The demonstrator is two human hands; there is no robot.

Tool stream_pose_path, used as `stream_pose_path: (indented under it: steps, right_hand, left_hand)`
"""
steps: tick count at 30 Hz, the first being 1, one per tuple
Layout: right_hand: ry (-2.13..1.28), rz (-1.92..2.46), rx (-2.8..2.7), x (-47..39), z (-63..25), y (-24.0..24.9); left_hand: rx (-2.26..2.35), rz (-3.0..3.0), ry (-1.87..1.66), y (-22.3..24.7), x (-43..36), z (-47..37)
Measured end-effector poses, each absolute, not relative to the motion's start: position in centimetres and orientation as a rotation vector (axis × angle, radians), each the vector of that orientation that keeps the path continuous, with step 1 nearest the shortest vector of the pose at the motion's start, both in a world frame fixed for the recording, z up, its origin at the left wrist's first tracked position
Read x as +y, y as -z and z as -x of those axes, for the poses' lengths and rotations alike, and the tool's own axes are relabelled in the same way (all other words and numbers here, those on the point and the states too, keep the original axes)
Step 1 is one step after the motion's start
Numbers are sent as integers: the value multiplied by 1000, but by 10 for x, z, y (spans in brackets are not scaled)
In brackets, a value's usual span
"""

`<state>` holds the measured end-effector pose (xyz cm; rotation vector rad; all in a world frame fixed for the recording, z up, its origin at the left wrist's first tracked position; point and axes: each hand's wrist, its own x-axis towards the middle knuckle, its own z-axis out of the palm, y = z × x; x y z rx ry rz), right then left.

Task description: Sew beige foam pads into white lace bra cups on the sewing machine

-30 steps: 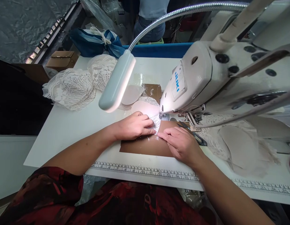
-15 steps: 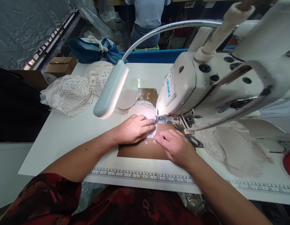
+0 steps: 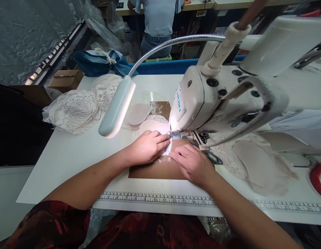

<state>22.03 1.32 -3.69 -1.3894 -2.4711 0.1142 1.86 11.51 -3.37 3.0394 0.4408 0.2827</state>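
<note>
A white lace piece with a pale rounded pad (image 3: 156,125) lies under the needle end of a white JUKI sewing machine (image 3: 190,100). Flat on this piece rests my left hand (image 3: 149,147), its fingers stretched forward close to the presser foot. My right hand (image 3: 194,162) has its thumb and forefinger closed at the near edge of the lace, the other fingers curled. What is between those fingertips is partly hidden. Beneath both hands is a brown sheet (image 3: 155,169) on the table. Dark thread snips (image 3: 213,157) lie just beyond my right hand.
A lit lamp (image 3: 117,107) hangs over the left side on a bendy neck. Stacked lace pieces (image 3: 74,109) lie at left, more lace with pads (image 3: 254,162) at right. A ruler strip (image 3: 160,200) runs along the front edge. A person (image 3: 159,20) sits beyond the table.
The camera view has shifted slightly, so the machine and lamp appear further left and lower. Both hands keep nearly the same pose on the lace, with little visible movement.
</note>
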Motion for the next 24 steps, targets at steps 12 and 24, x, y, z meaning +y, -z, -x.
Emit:
stream_pose_path:
  steps: [12,24]
  right_hand:
    - [-6,1470,-2457,15,-221,37]
    - [159,1680,-2372,21,-217,39]
  left_hand:
    - [371,-2992,-288,32,120,-15]
    - [365,-3011,-261,31,129,-15]
